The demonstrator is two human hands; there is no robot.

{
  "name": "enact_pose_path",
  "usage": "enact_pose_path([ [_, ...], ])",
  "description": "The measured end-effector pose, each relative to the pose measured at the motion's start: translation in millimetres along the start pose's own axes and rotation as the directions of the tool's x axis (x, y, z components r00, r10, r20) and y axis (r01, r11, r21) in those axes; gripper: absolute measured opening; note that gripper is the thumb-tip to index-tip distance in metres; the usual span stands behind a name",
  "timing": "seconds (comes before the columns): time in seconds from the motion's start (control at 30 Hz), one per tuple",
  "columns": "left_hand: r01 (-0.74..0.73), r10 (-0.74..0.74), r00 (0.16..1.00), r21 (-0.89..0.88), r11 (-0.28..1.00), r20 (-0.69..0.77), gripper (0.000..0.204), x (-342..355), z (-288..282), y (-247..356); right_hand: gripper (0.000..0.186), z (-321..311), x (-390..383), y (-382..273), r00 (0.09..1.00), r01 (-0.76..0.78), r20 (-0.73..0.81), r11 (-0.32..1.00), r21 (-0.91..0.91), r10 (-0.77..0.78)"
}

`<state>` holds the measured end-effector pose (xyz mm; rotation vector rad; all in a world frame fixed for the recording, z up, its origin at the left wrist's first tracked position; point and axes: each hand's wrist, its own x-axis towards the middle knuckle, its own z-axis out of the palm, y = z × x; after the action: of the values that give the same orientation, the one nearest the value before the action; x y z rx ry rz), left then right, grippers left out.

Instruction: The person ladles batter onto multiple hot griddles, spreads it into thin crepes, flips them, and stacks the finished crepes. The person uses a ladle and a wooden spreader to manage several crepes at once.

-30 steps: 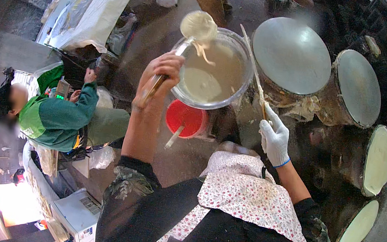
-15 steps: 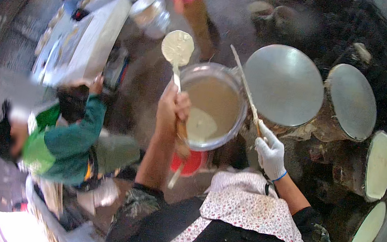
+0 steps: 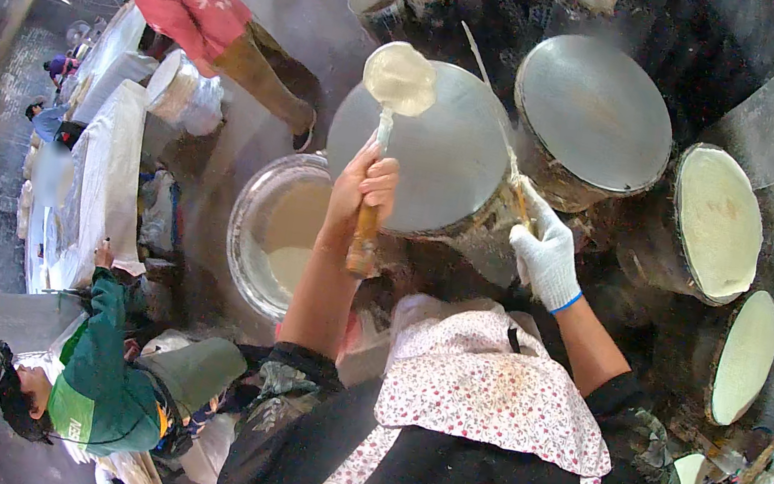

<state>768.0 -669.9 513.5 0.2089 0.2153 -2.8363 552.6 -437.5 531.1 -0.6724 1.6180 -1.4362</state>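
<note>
- now gripping the ladle (image 3: 397, 87) in the bare left hand (image 3: 363, 188), fingers wrapping snugly around its wooden handle
- aiming its round, pale-batter-covered end away from the body, showing it against the left part of the nearest griddle (image 3: 457, 182), without revealing its height above
- holding a long thin spatula (image 3: 513, 161) in the gloved right hand (image 3: 546, 260), thumb and fingers closing on its handle
- pointing its batter-smeared blade forward and leftward, over the right side of the nearest griddle
- passing the left forearm in front of a basin (image 3: 244, 230) of batter
- having a bare gray griddle (image 3: 595, 108) and two pale-covered griddles (image 3: 718, 229) farther right
- wearing a floral apron (image 3: 500, 392) over black clothing
- sharing the room with a co-worker in green (image 3: 113, 406) at lower left and a person in a red top (image 3: 192, 3) at upper left
</note>
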Motion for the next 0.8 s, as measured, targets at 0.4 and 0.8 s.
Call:
enact_pose_path([
  [0.4, 0.297, 0.521, 0.632, 0.442, -0.846, 0.573, 0.054, 60, -76, -80, 0.060, -80, 24, 45, 0.996, -0.084, -0.036, 0.974, -0.211, 0.078],
  [0.8, 0.439, 0.526, 0.709, 0.290, -0.850, 0.470, 0.054, 55, -83, -41, 0.054, -37, 20, 85, 0.971, -0.149, -0.196, 0.988, -0.047, 0.137],
])
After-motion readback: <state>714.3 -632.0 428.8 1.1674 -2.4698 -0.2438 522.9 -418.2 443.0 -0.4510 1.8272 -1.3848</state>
